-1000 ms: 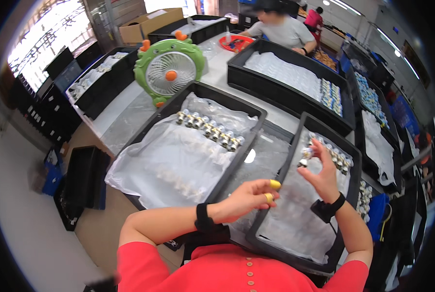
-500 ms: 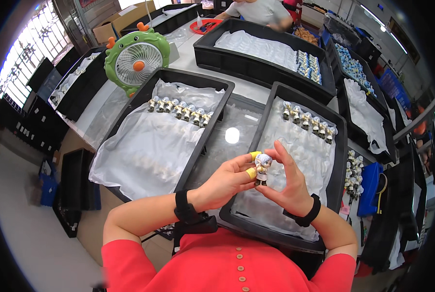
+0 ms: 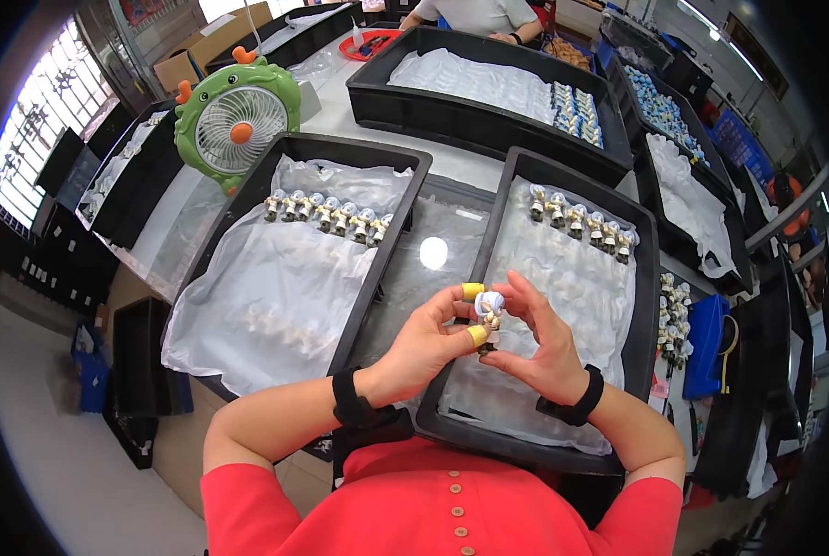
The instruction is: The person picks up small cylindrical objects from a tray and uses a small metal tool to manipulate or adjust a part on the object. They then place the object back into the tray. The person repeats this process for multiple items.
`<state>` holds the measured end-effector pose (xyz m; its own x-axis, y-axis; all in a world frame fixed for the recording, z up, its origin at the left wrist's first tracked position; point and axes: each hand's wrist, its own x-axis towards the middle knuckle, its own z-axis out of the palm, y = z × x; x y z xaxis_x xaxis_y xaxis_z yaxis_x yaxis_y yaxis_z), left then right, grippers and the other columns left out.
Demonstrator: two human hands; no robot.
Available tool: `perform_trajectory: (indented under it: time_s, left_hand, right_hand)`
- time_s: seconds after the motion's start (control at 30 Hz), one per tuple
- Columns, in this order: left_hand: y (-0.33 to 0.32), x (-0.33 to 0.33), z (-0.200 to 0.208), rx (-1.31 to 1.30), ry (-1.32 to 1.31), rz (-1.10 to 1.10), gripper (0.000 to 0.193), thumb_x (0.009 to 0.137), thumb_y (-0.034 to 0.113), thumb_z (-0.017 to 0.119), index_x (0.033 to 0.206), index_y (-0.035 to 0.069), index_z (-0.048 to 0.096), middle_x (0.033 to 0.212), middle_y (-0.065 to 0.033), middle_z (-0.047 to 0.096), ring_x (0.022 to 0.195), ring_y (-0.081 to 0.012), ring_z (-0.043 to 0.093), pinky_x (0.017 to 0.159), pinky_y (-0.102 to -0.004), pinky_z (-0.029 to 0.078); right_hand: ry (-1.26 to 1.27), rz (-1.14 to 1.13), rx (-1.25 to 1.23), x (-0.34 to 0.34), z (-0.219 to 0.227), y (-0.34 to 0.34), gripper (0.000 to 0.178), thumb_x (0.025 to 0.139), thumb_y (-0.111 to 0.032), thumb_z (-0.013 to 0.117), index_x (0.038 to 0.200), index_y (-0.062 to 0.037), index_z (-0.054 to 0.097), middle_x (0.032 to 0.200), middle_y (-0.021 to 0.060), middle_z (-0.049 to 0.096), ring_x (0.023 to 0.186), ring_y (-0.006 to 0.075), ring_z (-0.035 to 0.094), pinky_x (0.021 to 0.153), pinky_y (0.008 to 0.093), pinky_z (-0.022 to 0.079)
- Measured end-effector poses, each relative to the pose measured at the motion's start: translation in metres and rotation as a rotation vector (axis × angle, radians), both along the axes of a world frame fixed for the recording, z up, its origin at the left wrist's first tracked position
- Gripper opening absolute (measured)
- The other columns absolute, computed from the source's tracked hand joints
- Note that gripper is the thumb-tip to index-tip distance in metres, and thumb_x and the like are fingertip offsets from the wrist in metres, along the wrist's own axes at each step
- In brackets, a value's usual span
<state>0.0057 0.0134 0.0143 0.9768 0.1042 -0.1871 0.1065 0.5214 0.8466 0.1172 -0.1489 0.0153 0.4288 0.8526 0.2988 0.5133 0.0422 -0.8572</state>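
Note:
A small figurine (image 3: 491,324) with pale hair, a white-and-gold outfit and a dark base is held upright between my hands. My left hand (image 3: 423,338) pinches its side with thumb and forefinger, both tips wrapped in yellow covers. My right hand (image 3: 551,350) curls around the other side, its thumb at the base and its fingers up by the head. Beneath my hands lies the right black tray (image 3: 649,315), lined with a white sheet (image 3: 563,287). A row of matching figurines (image 3: 576,222) stands at that tray's far end.
To the left, another black tray (image 3: 421,167) holds a similar figurine row (image 3: 326,215) on a white sheet. A green fan (image 3: 238,125) stands behind it. Farther back is a large black bin (image 3: 488,125), with a person (image 3: 479,17) beyond. More figurines (image 3: 674,320) lie at right.
The figurine has been turned between my fingers, so its face no longer shows plainly. My hands have shifted slightly left. The view has moved a little, and the person behind has lowered an arm.

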Motion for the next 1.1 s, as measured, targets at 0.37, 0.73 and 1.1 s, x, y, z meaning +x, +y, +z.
perform_trajectory:
  time_s: [0.37, 0.73, 1.1]
  left_hand:
    - [-0.004, -0.003, 0.004, 0.073, -0.126, -0.029, 0.055, 0.087, 0.003, 0.059, 0.136, 0.003, 0.034, 0.125, -0.0098, 0.047, 0.106, -0.0162, 0.055, 0.087, -0.0299, 0.048]
    - [0.003, -0.001, -0.001, -0.267, -0.073, -0.127, 0.048, 0.095, 0.013, 0.045, 0.14, 0.006, 0.029, 0.129, -0.0119, 0.048, 0.115, -0.0274, 0.054, 0.097, -0.0373, 0.044]
    - [0.008, 0.0, -0.005, -0.302, -0.048, -0.14, 0.044, 0.097, 0.015, 0.045, 0.138, 0.008, 0.032, 0.131, -0.0111, 0.047, 0.114, -0.0267, 0.054, 0.092, -0.0365, 0.046]
  right_hand:
    - [-0.313, -0.061, 0.096, -0.003, -0.001, 0.0, 0.089, 0.065, -0.002, 0.078, 0.14, -0.0065, 0.03, 0.128, 0.0147, 0.05, 0.113, 0.0289, 0.051, 0.094, 0.0372, 0.043]
    - [-0.14, -0.054, 0.02, -0.002, 0.006, -0.002, 0.099, 0.065, -0.011, 0.081, 0.144, -0.0073, 0.021, 0.129, 0.0135, 0.049, 0.114, 0.0259, 0.052, 0.092, 0.0369, 0.043]
    - [-0.069, -0.061, -0.023, 0.001, 0.001, -0.001, 0.092, 0.065, -0.011, 0.081, 0.141, -0.0088, 0.029, 0.126, 0.0114, 0.052, 0.114, 0.0238, 0.052, 0.091, 0.0361, 0.043]
